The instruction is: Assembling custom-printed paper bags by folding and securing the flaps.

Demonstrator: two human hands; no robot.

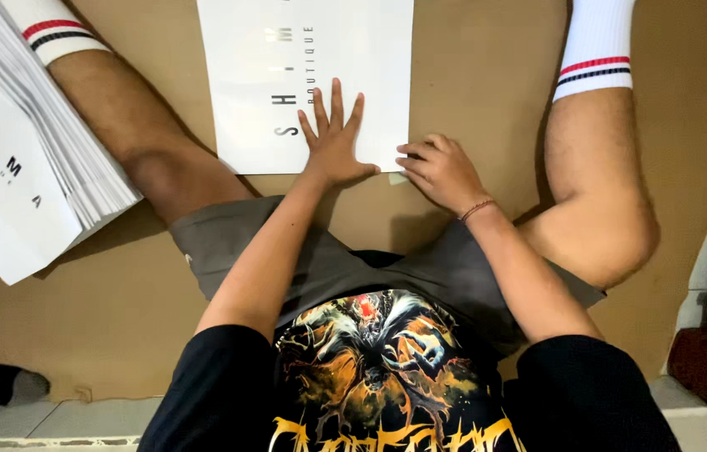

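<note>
The person sits on a brown cardboard sheet [487, 67] spread over the floor, legs apart, with a flat white printed paper sheet [303, 50] lying between the knees. The left hand [335, 144] presses flat on the sheet's near edge, fingers spread wide, holding nothing, only pinning it down. The right hand [441, 170] rests just beside the sheet's near right corner, fingers curled low and fingertips at the corner, where a small pale bit shows; whether they pinch it I cannot tell. A thick stack of similar white sheets [27, 159] lies well apart at the left, next to the left leg. The sheet looks light, thin and fairly stiff, smooth enough to slide on cardboard, and likely to crease if bent sharply. Judging from this, it is best pinned with one palm and lifted by an edge or corner.
</note>
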